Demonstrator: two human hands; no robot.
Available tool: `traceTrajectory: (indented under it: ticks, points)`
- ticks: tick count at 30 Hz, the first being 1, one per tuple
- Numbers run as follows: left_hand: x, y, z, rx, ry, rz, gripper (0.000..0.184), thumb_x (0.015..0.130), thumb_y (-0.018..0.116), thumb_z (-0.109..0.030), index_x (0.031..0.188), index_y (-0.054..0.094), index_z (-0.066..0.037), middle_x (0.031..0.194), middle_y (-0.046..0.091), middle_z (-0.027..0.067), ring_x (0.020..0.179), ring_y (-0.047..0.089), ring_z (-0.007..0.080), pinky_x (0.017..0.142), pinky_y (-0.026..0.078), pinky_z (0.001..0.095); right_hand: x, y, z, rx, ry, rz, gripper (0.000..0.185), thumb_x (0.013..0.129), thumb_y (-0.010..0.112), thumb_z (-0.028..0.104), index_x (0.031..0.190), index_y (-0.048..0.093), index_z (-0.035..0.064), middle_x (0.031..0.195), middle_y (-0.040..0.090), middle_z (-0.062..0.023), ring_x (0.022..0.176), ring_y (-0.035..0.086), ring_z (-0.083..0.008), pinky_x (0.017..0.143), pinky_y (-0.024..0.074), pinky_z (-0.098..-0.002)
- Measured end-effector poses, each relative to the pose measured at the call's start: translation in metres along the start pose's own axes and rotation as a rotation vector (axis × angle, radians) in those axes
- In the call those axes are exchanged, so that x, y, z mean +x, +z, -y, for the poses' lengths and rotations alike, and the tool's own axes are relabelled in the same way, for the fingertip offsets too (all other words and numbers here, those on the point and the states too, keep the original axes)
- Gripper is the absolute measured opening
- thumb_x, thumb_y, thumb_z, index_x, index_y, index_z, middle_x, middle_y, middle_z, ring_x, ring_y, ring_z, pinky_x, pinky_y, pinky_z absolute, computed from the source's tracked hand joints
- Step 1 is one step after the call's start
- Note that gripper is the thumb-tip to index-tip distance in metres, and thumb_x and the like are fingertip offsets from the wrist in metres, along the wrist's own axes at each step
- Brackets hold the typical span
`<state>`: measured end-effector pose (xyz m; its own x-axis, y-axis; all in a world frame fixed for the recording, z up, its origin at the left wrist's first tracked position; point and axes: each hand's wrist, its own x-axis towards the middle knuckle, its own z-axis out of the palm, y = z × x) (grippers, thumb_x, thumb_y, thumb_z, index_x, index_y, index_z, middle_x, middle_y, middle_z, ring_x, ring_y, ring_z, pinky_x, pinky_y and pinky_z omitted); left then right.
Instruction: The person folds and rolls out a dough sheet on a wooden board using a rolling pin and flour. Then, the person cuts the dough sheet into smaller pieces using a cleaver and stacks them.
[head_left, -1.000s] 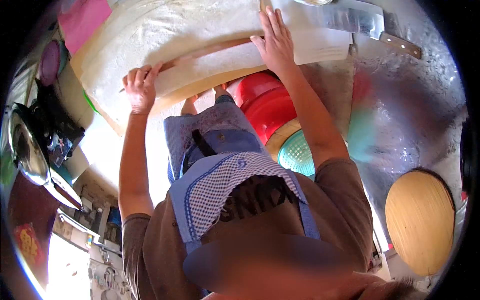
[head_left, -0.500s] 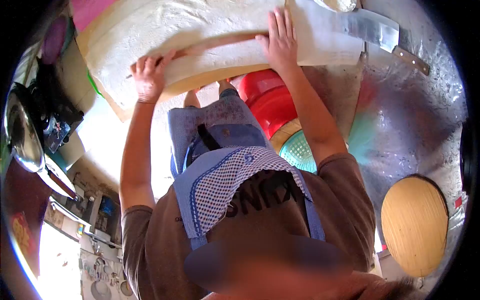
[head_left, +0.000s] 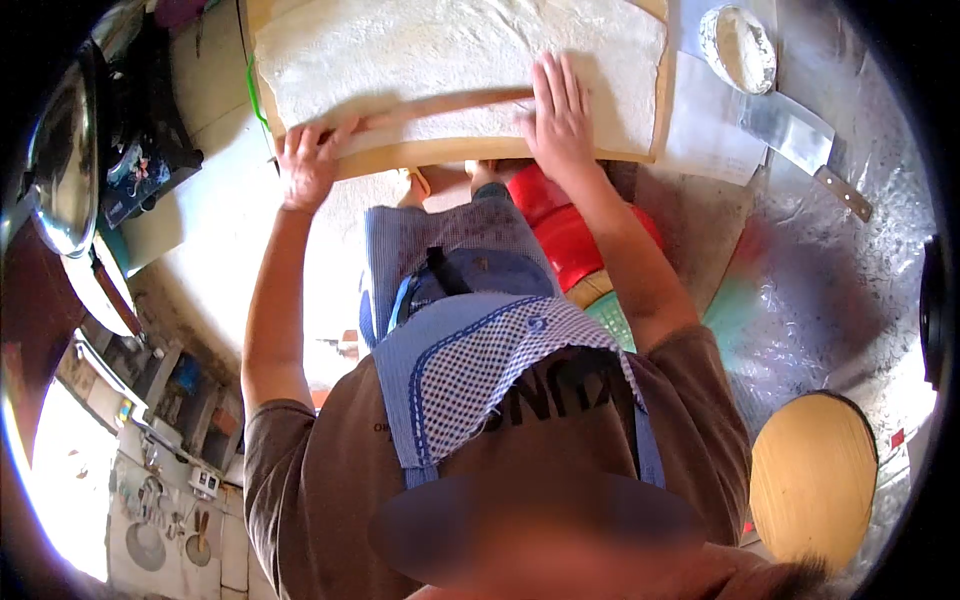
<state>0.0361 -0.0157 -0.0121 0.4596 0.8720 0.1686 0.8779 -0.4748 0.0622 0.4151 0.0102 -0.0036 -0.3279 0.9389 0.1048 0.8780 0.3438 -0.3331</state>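
Note:
A long thin wooden rolling pin [head_left: 440, 105] lies across a broad, floury sheet of dough [head_left: 440, 50] near its front edge. My left hand [head_left: 308, 165] is curled over the pin's left end, with its thumb stretched along the wood. Over the right end my right hand [head_left: 560, 115] lies flat, fingers stretched forward and palm down, covering that end. Beneath the dough, a tan board [head_left: 490, 150] shows along the front.
Right of the board are a bowl of white powder [head_left: 738, 50] and a cleaver [head_left: 800, 140] on a plastic-covered surface. Below the board's front edge sit red basins [head_left: 590, 240]. A round wooden board [head_left: 815, 480] is at lower right, metal cookware [head_left: 70, 170] at left.
Both hands and the rolling pin have moved closer to the board's front edge. The view has shifted, bringing the whole powder bowl into sight at the right.

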Motion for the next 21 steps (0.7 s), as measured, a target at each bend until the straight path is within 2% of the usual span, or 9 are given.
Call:
traceTrajectory:
  ticks: [4, 6, 10, 16, 18, 19, 20, 21]
  points:
    - [-0.030, -0.002, -0.010, -0.054, -0.003, -0.021, 0.048, 0.081, 0.060, -0.019, 0.124, 0.065, -0.040, 0.100, 0.054, -0.0067, 0.097, 0.054, 0.0162, 0.087, 0.040, 0.0400, -0.064, -0.015, 0.030, 0.041, 0.041, 0.173, 0.082, 0.083, 0.071, 0.035, 0.146, 0.034, -0.0030, 0.155, 0.029, -0.0208, 0.145, 0.026, -0.0373, 0.118, 0.0186, -0.0541]
    - [-0.034, 0.007, 0.004, -0.028, 0.021, -0.052, 0.048, 0.081, 0.060, -0.020, 0.125, 0.065, -0.040, 0.099, 0.056, -0.0064, 0.096, 0.054, 0.0170, 0.086, 0.041, 0.0405, -0.056, -0.012, 0.031, 0.081, 0.022, 0.171, 0.081, 0.084, 0.069, 0.034, 0.147, 0.033, -0.0019, 0.156, 0.029, -0.0204, 0.145, 0.026, -0.0372, 0.118, 0.0181, -0.0527]
    - [0.000, 0.003, 0.046, 0.042, 0.049, -0.042, 0.043, 0.089, 0.057, -0.021, 0.127, 0.063, -0.039, 0.101, 0.059, -0.0053, 0.099, 0.054, 0.0192, 0.085, 0.041, 0.0421, 0.018, 0.005, 0.029, -0.041, -0.006, -0.034, 0.077, 0.085, 0.068, 0.036, 0.145, 0.036, -0.0002, 0.154, 0.032, -0.0180, 0.143, 0.030, -0.0370, 0.117, 0.0225, -0.0500]
    - [-0.039, -0.001, 0.039, -0.050, 0.042, -0.041, 0.049, 0.082, 0.061, -0.021, 0.127, 0.063, -0.040, 0.105, 0.057, -0.0051, 0.102, 0.054, 0.0183, 0.090, 0.038, 0.0413, -0.048, 0.008, 0.075, -0.006, 0.081, 0.107, 0.081, 0.081, 0.073, 0.031, 0.144, 0.037, -0.0022, 0.153, 0.032, -0.0223, 0.143, 0.026, -0.0435, 0.115, 0.0235, -0.0531]
    - [-0.038, 0.003, 0.048, -0.050, 0.044, -0.022, 0.051, 0.080, 0.065, -0.022, 0.128, 0.063, -0.040, 0.104, 0.057, -0.0052, 0.102, 0.054, 0.0181, 0.090, 0.038, 0.0416, -0.030, 0.012, 0.070, 0.062, 0.035, 0.086, 0.079, 0.083, 0.072, 0.032, 0.145, 0.035, -0.0011, 0.154, 0.030, -0.0208, 0.144, 0.024, -0.0421, 0.116, 0.0217, -0.0533]
    - [-0.036, 0.021, 0.064, -0.048, 0.057, -0.132, 0.052, 0.079, 0.069, -0.023, 0.128, 0.062, -0.040, 0.104, 0.057, -0.0053, 0.102, 0.054, 0.0179, 0.089, 0.038, 0.0420, -0.008, 0.013, 0.068, -0.006, 0.041, 0.091, 0.078, 0.086, 0.069, 0.034, 0.147, 0.034, 0.0000, 0.155, 0.029, -0.0191, 0.145, 0.023, -0.0406, 0.117, 0.0209, -0.0526]
    - [-0.029, 0.023, 0.075, 0.006, 0.050, -0.167, 0.051, 0.081, 0.070, -0.023, 0.128, 0.062, -0.041, 0.104, 0.058, -0.0056, 0.101, 0.054, 0.0178, 0.088, 0.039, 0.0420, 0.012, 0.017, 0.064, -0.032, 0.010, 0.005, 0.077, 0.088, 0.066, 0.037, 0.148, 0.033, 0.0011, 0.155, 0.030, -0.0175, 0.145, 0.024, -0.0389, 0.117, 0.0212, -0.0513]
    - [-0.024, 0.015, 0.080, -0.024, 0.040, -0.122, 0.050, 0.082, 0.069, -0.022, 0.128, 0.062, -0.041, 0.105, 0.058, -0.0054, 0.101, 0.054, 0.0182, 0.087, 0.039, 0.0417, 0.025, 0.022, 0.064, -0.071, 0.030, 0.014, 0.077, 0.088, 0.066, 0.038, 0.147, 0.034, 0.0005, 0.155, 0.031, -0.0182, 0.145, 0.024, -0.0389, 0.117, 0.0217, -0.0508]
